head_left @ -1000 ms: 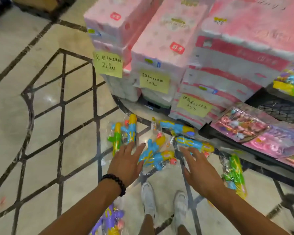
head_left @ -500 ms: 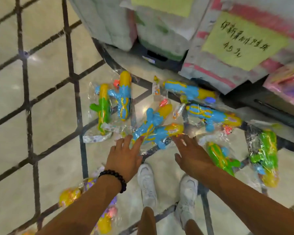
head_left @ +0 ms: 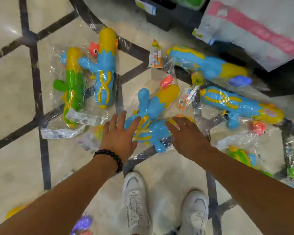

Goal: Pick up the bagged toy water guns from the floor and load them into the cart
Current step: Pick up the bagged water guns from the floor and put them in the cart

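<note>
Several toy water guns in clear bags lie scattered on the tiled floor. A blue and yellow pair lies crossed right in front of me. My left hand, with a black bead bracelet, hovers open at their left end, fingers spread. My right hand reaches open over their right side, fingertips at the bag. A green and yellow gun and a blue and yellow gun lie to the left. Two more blue guns lie to the right. No cart is in view.
My white shoes stand just behind the pile. Stacked wrapped packages and a dark base stand at the back. More bagged guns, green at the right and purple at the bottom left, lie around my feet.
The camera has dropped much closer to the floor. Both hands have reached further forward and down onto the crossed blue guns.
</note>
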Action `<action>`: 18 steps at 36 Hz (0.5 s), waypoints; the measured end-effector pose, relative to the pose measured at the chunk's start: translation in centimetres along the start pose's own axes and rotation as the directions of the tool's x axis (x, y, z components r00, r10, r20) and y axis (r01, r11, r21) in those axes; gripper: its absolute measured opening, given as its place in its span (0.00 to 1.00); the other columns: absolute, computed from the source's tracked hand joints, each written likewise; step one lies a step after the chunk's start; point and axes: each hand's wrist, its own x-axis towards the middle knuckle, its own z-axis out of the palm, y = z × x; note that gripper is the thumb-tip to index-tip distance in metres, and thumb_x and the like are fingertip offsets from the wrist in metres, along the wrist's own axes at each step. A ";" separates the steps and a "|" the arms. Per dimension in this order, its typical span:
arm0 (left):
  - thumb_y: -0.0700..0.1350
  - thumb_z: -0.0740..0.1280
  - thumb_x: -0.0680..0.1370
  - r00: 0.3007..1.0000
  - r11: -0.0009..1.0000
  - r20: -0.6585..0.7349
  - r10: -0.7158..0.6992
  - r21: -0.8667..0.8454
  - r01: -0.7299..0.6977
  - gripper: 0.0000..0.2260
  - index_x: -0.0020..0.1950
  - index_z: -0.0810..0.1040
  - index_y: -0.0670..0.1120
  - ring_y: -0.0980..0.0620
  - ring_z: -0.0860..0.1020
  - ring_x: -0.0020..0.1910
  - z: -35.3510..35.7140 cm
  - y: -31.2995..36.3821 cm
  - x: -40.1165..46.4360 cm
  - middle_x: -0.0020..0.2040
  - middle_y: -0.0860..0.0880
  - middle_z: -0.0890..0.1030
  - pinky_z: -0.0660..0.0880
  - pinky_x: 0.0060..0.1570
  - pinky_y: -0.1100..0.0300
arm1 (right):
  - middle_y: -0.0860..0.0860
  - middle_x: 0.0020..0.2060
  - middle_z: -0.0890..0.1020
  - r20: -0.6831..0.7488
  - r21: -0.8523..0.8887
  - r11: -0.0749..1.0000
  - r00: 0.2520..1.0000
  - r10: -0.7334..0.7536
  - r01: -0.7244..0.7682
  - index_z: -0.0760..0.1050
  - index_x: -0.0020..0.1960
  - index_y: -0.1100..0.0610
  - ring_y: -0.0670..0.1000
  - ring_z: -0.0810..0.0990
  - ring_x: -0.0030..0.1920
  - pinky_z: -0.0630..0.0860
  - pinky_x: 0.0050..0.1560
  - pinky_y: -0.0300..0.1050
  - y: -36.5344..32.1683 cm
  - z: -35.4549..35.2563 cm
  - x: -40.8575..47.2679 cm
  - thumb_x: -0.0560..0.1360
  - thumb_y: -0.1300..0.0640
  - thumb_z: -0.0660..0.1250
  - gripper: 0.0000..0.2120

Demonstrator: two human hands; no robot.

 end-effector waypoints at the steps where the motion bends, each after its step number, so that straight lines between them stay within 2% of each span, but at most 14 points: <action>1: 0.61 0.69 0.76 1.000 1.000 0.004 -0.005 0.009 0.005 0.39 0.82 0.51 0.61 0.34 0.55 0.79 1.0 -0.2 0.8 0.82 0.41 0.53 0.58 0.73 0.36 | 0.54 0.82 0.53 -0.001 -0.023 1.000 1.000 -0.011 0.011 0.49 0.83 0.47 0.60 0.53 0.80 0.58 0.76 0.57 0.3 0.9 1.0 0.80 0.48 0.61 0.36; 5: 0.63 0.69 0.75 1.000 0.999 0.011 -0.021 0.041 0.021 0.44 0.82 0.45 0.63 0.33 0.50 0.80 4.5 -1.0 3.0 0.82 0.39 0.45 0.53 0.74 0.33 | 0.51 0.83 0.49 -0.001 -0.046 0.998 0.999 -0.036 0.036 0.40 0.83 0.40 0.60 0.48 0.81 0.49 0.78 0.63 1.0 4.2 4.4 0.81 0.48 0.62 0.39; 8: 0.63 0.70 0.74 0.998 0.997 0.022 -0.064 0.039 0.064 0.49 0.79 0.34 0.64 0.35 0.51 0.79 6.3 -1.5 4.2 0.82 0.40 0.43 0.55 0.74 0.33 | 0.52 0.83 0.48 0.006 -0.090 0.993 0.997 -0.082 0.082 0.33 0.81 0.37 0.63 0.48 0.81 0.45 0.77 0.68 1.2 6.4 6.0 0.81 0.47 0.63 0.44; 10: 0.63 0.70 0.74 0.994 0.994 0.033 -0.106 0.000 0.106 0.52 0.77 0.28 0.65 0.36 0.59 0.77 7.1 -2.2 4.8 0.82 0.40 0.49 0.63 0.71 0.37 | 0.54 0.83 0.50 -0.030 -0.156 0.982 0.993 -0.112 0.106 0.28 0.79 0.36 0.65 0.50 0.81 0.45 0.75 0.71 1.3 7.7 6.8 0.80 0.39 0.63 0.46; 12: 0.63 0.70 0.74 0.992 0.991 0.051 -0.115 -0.063 0.118 0.52 0.77 0.28 0.66 0.37 0.70 0.70 7.6 -2.9 5.3 0.78 0.40 0.60 0.71 0.64 0.41 | 0.56 0.81 0.55 -0.055 -0.181 0.978 0.992 -0.117 0.105 0.26 0.77 0.34 0.67 0.55 0.79 0.47 0.73 0.73 1.2 8.4 7.8 0.76 0.33 0.65 0.51; 14: 0.61 0.69 0.75 0.994 0.988 0.049 -0.097 -0.112 0.102 0.49 0.77 0.31 0.68 0.38 0.75 0.62 7.6 -3.6 5.4 0.70 0.42 0.68 0.74 0.59 0.43 | 0.58 0.76 0.65 -0.070 -0.203 0.974 0.990 -0.119 0.103 0.26 0.78 0.34 0.65 0.65 0.72 0.52 0.70 0.74 1.1 8.5 8.4 0.72 0.29 0.67 0.55; 16: 0.60 0.68 0.76 0.995 0.989 0.045 -0.091 -0.117 0.096 0.46 0.77 0.32 0.70 0.39 0.75 0.58 7.1 -3.9 5.0 0.65 0.44 0.69 0.76 0.56 0.44 | 0.59 0.68 0.72 -0.087 -0.223 0.968 0.987 -0.139 0.116 0.27 0.78 0.34 0.64 0.73 0.63 0.59 0.68 0.72 0.9 8.1 8.3 0.71 0.30 0.69 0.56; 18: 0.60 0.67 0.76 0.994 0.991 0.043 -0.104 -0.082 0.107 0.46 0.77 0.32 0.70 0.40 0.75 0.57 6.3 -3.9 4.0 0.62 0.45 0.68 0.76 0.54 0.45 | 0.61 0.63 0.74 -0.075 -0.216 0.969 0.987 -0.140 0.121 0.31 0.79 0.33 0.64 0.76 0.55 0.64 0.65 0.69 0.9 7.4 7.1 0.71 0.34 0.72 0.56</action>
